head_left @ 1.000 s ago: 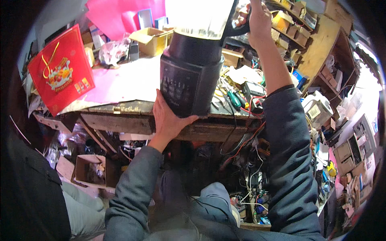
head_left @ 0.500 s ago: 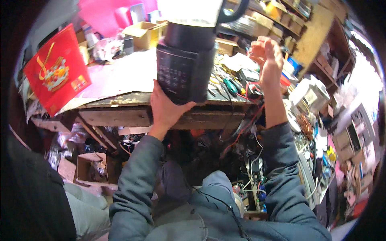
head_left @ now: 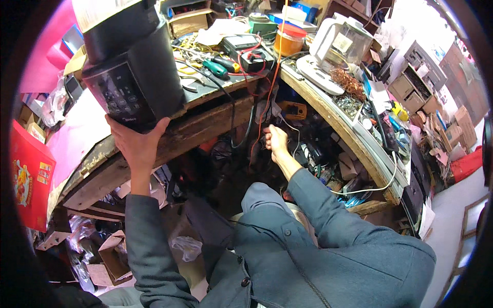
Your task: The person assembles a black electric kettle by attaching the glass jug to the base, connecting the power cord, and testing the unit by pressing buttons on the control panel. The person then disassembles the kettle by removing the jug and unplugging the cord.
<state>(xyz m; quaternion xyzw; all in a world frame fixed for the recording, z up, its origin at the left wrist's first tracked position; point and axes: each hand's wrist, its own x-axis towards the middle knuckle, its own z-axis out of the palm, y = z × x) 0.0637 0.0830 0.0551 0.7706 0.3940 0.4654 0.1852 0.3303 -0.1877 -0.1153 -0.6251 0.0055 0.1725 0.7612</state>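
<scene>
A black blender (head_left: pixel 149 77) with a control panel on its front stands at the front edge of the workbench, its jug cut off by the top of the view. My left hand (head_left: pixel 137 146) grips the bottom front of its base, thumb to the right and fingers on the left side. My right hand (head_left: pixel 277 139) is below the bench edge, in the gap between two bench sections. Its fingers are curled closed; whatever they hold, if anything, is hidden. A thin white cable (head_left: pixel 296 134) runs close beside it, and a red wire (head_left: pixel 261 120) hangs to its left.
Right of the blender lie green-handled screwdrivers (head_left: pixel 215 68), a multimeter (head_left: pixel 250 51) and an orange jar (head_left: pixel 289 40). A white appliance (head_left: pixel 334 46) and copper wire (head_left: pixel 348 82) sit on the right-hand bench (head_left: pixel 328 131). A red gift bag (head_left: pixel 31 177) is at far left.
My right hand has come down from above the bench to below its edge, and its fingers have closed. My left hand stays on the blender. The view has turned right.
</scene>
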